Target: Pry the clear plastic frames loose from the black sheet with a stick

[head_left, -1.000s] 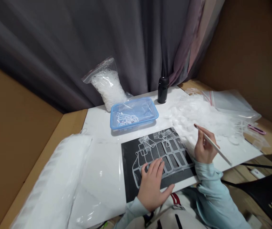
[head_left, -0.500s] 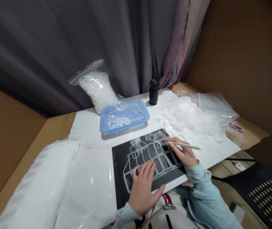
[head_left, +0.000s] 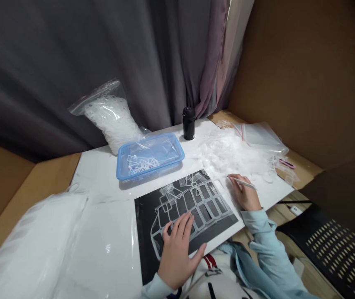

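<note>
My left hand lies spread on a translucent white plastic lattice, pressing it against a black mat. Loose rectangular frames of the same plastic overlap at the lattice's upper end. My right hand rests on the white board just beyond the mat's right edge. Its fingers pinch a thin white pen-like stick, whose tip I cannot see clearly. The hand is closest to a heap of clear plastic scraps.
A blue tray holds white frames, beside a zip bag of white pieces and a black bottle. Clear bags, a pink item, white-wrapped bulk, cardboard walls and a grey curtain surround the white board.
My view has swung, shifting everything left and down. My right hand has moved off the mat to its right, and the stick has tipped from steep to nearly flat. My left hand stays on the lattice.
</note>
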The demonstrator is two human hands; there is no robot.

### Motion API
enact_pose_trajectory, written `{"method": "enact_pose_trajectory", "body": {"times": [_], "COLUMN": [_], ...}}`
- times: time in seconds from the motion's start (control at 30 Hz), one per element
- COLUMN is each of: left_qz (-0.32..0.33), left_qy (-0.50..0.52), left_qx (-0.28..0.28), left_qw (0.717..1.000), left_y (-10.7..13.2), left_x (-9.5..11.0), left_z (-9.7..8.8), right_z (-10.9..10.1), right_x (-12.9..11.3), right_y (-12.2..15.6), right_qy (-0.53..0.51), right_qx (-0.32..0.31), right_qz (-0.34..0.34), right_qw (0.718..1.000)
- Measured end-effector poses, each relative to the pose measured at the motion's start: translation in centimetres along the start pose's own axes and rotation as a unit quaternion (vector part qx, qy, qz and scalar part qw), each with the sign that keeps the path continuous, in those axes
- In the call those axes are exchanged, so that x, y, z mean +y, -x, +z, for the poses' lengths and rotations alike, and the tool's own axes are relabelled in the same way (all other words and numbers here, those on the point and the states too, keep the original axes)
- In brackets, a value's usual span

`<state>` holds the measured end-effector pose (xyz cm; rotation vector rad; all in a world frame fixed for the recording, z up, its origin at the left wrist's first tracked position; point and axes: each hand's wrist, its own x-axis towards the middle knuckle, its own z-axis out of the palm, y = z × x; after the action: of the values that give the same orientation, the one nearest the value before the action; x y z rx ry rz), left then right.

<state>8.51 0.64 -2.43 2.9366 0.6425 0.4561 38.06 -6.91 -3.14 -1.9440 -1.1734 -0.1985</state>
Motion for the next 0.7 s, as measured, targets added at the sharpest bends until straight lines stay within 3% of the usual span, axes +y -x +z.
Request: {"method": "enact_pose_trajectory", "body": {"times": [0.2, 0.37, 0.53, 0.7], "left_qz": [-0.010, -0.011, -0.007, -0.013], "left_qy": [0.008, 0.009, 0.002, 0.009], "left_qx": [-0.011, -0.015, -0.006, 0.021], "left_qw": [1.000, 1.000, 1.000, 1.000], "left_y": [0.1, 0.1, 0.2, 0.0], "left_x": [0.1, 0.1, 0.1, 0.4], "left_z": [0.0, -0.1, 0.0, -0.3], "right_z": [-1.3, -1.3, 0.6, 0.2], "right_x": [-1.4, -4.8, -8.3, -8.0], "right_y": [-1.2, -2.8, -3.2, -2.2], "right_qy": [-0.026, -0.078, -0.217, -0.225], "right_qx": [0.031, 0.055, -0.128, -0.183], "right_qz": [0.011, -0.002, -0.075, -0.049], "right_qw": [0.999, 0.995, 0.965, 0.956]}}
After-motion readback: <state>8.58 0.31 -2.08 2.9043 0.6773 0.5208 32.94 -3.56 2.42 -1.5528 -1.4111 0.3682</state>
